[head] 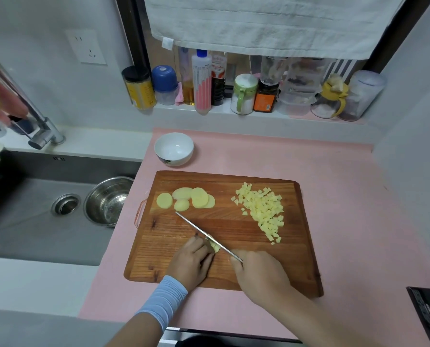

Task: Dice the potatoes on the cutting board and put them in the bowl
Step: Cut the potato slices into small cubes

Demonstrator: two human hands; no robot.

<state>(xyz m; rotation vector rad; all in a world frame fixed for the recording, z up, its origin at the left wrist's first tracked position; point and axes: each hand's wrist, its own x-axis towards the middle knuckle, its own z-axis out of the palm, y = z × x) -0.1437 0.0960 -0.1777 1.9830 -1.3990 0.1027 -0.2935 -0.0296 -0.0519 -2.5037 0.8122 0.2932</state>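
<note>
A pink mat (334,171) covers the bench, which runs from a grey steel sink (28,221) on the left to a pale wall on the right. Along the back, a window ledge carries a row of bottles and jars (208,81) under a hanging white towel (259,21). A chrome tap (41,128) leans over the sink, and a round steel basin (108,200) lies inside it by its right edge.

A brown wooden cutting board (296,266) lies mid-bench, reaching toward the front edge. A white ceramic bowl (173,160) stands on the mat just beyond the board's back left corner. Round pale potato slices (186,200) lie at the board's back left, and a heap of diced potato (262,209) at its back right.

Near the board's front edge the left hand (191,261), in a pale blue sleeve (163,299), curls its fingers over a small potato piece (215,247). The right hand (259,274) grips a long steel knife (203,231), whose blade lies against that piece with its tip toward the slices. A flat black object (429,314) sits at the bench's front right corner.
</note>
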